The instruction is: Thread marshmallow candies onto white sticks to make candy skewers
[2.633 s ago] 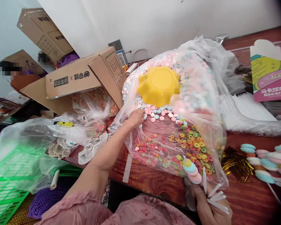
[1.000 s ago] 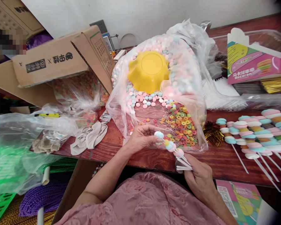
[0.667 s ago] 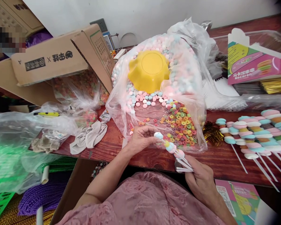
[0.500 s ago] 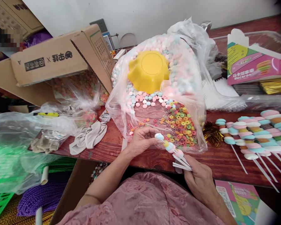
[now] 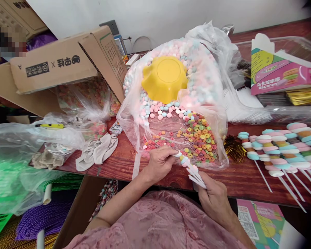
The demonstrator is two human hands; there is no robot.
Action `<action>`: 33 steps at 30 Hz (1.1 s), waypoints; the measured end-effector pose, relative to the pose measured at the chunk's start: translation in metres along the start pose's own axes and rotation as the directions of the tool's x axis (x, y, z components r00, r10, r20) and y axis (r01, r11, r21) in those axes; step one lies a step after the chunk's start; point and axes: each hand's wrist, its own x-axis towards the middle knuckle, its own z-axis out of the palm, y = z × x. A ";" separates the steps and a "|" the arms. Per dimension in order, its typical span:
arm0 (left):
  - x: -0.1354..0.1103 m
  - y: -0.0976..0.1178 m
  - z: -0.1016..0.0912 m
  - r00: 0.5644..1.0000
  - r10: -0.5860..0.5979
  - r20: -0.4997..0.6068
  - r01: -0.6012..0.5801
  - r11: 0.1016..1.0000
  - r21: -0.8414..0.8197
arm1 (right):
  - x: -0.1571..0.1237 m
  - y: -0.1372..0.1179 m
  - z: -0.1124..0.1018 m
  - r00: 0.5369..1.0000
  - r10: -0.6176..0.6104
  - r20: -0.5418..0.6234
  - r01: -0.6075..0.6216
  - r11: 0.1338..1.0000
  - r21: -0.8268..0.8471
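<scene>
My right hand [image 5: 214, 193] is closed around a bunch of white sticks [image 5: 196, 177]. Pastel candies and a yellow ring are threaded on at least one stick, forming a candy skewer [image 5: 184, 161] tilted up to the left. With thumb and index finger, my left hand [image 5: 162, 163] pinches a pale blue-white candy [image 5: 178, 154] at the skewer's upper end. Just beyond the hands lie gummy rings [image 5: 200, 138] on a clear plastic bag [image 5: 158, 129]. Pink, blue and white candies [image 5: 168, 112] are heaped behind them, around an upturned yellow bowl [image 5: 168, 77].
Several candy skewers [image 5: 280, 148] lie at the right, next to gold twist ties [image 5: 234, 148]. Behind stand a clear tray [image 5: 282, 110] and a pink macaron box [image 5: 285, 74]. At left are a cardboard box [image 5: 57, 69], grey gloves [image 5: 97, 152] and a plastic bag [image 5: 36, 138].
My left thumb and fingers have closed in around the candy at the skewer's upper end, covering more of it. Both hands have shifted slightly; the right hand moved a little left.
</scene>
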 end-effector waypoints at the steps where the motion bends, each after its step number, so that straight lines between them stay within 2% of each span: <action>1: -0.002 -0.002 0.002 0.999 -0.029 -0.035 0.027 0.998 -0.050 | 0.000 0.000 0.002 1.000 0.002 -0.015 -0.002 1.000 0.020; 4: -0.005 -0.005 0.009 0.988 -0.115 -0.107 0.084 0.962 -0.261 | 0.001 0.000 0.005 1.000 0.010 -0.029 -0.008 0.998 0.068; 8: -0.007 -0.006 0.010 0.982 -0.171 -0.078 0.119 0.889 -0.443 | 0.002 0.002 0.005 0.999 0.036 -0.008 -0.035 0.994 0.103; 10: -0.008 -0.008 0.009 0.977 -0.202 -0.075 0.151 0.891 -0.429 | 0.002 0.002 0.004 1.000 0.030 -0.005 -0.029 0.994 0.107; 12: -0.009 -0.011 0.008 0.980 -0.183 -0.077 0.145 0.924 -0.353 | 0.001 0.001 0.004 1.000 0.014 -0.010 -0.013 0.993 0.116; 16: -0.013 -0.013 0.011 0.995 0.001 -0.100 -0.026 0.969 -0.246 | -0.003 -0.002 0.005 0.998 0.060 -0.012 -0.057 0.984 0.169; 19: -0.017 -0.011 0.015 0.992 0.060 -0.111 -0.086 0.966 -0.245 | -0.005 -0.002 0.006 0.994 0.105 -0.014 -0.100 0.978 0.185; 21: -0.018 -0.009 0.016 0.994 0.027 -0.104 -0.054 0.962 -0.266 | -0.006 -0.001 0.006 0.996 0.092 -0.023 -0.087 0.982 0.166; 27: -0.013 -0.003 0.020 0.978 -0.176 -0.113 0.118 0.910 -0.397 | -0.008 0.005 0.007 0.996 -0.072 -0.055 0.075 0.996 0.047; 33: -0.014 -0.005 0.023 0.971 -0.204 -0.125 0.145 0.917 -0.372 | -0.009 0.007 0.007 0.995 -0.068 -0.073 0.072 0.996 0.059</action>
